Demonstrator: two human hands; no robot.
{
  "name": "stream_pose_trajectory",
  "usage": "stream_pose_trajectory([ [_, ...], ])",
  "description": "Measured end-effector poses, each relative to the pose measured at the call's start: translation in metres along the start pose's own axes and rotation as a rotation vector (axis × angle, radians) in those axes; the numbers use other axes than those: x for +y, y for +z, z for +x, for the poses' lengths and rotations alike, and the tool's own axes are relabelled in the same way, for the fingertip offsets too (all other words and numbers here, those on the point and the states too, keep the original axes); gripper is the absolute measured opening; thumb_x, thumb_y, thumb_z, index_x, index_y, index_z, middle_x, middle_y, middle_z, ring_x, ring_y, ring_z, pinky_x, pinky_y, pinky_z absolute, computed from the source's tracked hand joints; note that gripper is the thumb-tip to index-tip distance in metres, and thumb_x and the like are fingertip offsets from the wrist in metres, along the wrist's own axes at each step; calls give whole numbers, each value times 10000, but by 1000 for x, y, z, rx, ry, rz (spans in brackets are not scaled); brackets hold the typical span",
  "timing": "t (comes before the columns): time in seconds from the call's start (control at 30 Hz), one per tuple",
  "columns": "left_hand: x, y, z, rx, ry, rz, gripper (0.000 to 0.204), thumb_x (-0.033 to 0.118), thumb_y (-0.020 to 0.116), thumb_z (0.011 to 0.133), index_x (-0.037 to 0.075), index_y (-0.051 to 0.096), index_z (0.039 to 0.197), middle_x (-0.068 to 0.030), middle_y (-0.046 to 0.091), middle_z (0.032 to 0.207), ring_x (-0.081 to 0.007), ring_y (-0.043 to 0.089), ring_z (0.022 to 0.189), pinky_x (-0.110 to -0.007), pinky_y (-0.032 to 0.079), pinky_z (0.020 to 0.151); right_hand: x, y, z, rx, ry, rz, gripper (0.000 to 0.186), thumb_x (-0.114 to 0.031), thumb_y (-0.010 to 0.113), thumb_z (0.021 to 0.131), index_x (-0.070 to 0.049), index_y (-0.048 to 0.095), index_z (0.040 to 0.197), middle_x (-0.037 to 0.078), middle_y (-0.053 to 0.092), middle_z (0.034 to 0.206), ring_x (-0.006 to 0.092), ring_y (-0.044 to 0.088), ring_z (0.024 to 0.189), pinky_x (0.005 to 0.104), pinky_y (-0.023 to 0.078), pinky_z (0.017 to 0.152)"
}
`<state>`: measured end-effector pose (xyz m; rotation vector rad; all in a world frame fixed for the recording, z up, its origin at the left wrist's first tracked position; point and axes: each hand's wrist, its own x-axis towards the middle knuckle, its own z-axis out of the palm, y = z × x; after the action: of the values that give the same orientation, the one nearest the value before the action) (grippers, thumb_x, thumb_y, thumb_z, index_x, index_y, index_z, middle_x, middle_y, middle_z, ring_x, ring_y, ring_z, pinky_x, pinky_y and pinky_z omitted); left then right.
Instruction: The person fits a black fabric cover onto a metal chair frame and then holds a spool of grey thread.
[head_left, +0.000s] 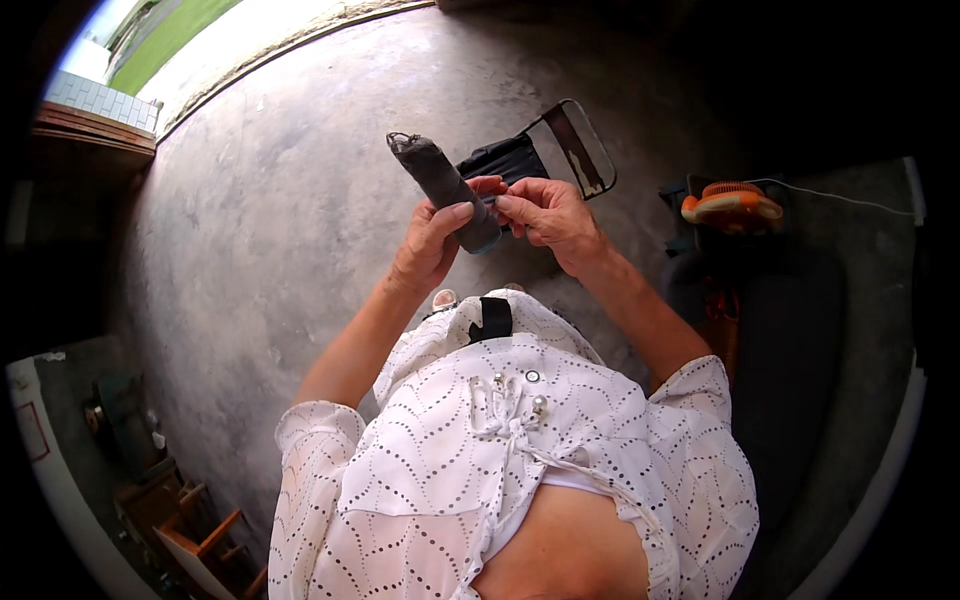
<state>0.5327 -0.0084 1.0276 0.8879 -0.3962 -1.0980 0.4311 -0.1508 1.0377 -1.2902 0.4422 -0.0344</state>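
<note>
A dark grey, cloth-covered cylinder, similar in shape to a folded umbrella, slants up and left in front of my body. Its far end is gathered, with loose cord-like loops; a bluish rim shows at the near end. My left hand is wrapped around the lower part, thumb lying across it. Beside it, my right hand pinches with thumb and forefinger at the cylinder's right side. Whatever lies between those fingertips is too small to make out.
Beyond my hands a folding chair with a black seat and metal frame stands on the concrete floor. To the right are an orange appliance with a white cord and a dark padded seat. Wooden furniture stands lower left; a doorway opens upper left.
</note>
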Motion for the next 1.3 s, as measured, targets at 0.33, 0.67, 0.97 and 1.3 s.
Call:
stream_pose_trajectory([
  [0.33, 3, -30, 4, 105, 4, -238, 426, 291, 532, 794, -39, 501, 1063, -120, 557, 998, -182, 557, 892, -344, 417, 856, 10, 8, 15, 2, 107, 129, 93, -141, 567, 825, -50, 563, 809, 17, 571, 714, 16, 445, 533, 126, 292, 411],
  [0.67, -9, -86, -7, 325, -203, 318, 476, 239, 523, 853, 75, 265, 1218, -102, 483, 824, -165, 559, 585, -287, 464, 478, 30, -4, 18, -25, -31, 116, 73, -118, 548, 835, -49, 569, 821, 11, 571, 718, 19, 438, 541, 134, 304, 444],
  [0.97, -17, -88, 20, 295, -95, 275, 173, 138, 494, 859, 32, 567, 974, -38, 558, 899, -100, 560, 757, -236, 483, 665, 41, -50, 57, 0, -9, -19, 68, -109, 555, 822, -45, 578, 817, -12, 569, 714, 37, 480, 624, 171, 397, 571],
  [1.3, 19, -172, 44, 507, -164, 15, 169, 118, 585, 813, 7, 625, 934, -30, 451, 958, -94, 513, 815, -208, 434, 696, 66, 79, 180, -157, 170, 109, 107, -106, 520, 853, -5, 544, 825, -27, 519, 681, 29, 451, 591, 175, 367, 513],
])
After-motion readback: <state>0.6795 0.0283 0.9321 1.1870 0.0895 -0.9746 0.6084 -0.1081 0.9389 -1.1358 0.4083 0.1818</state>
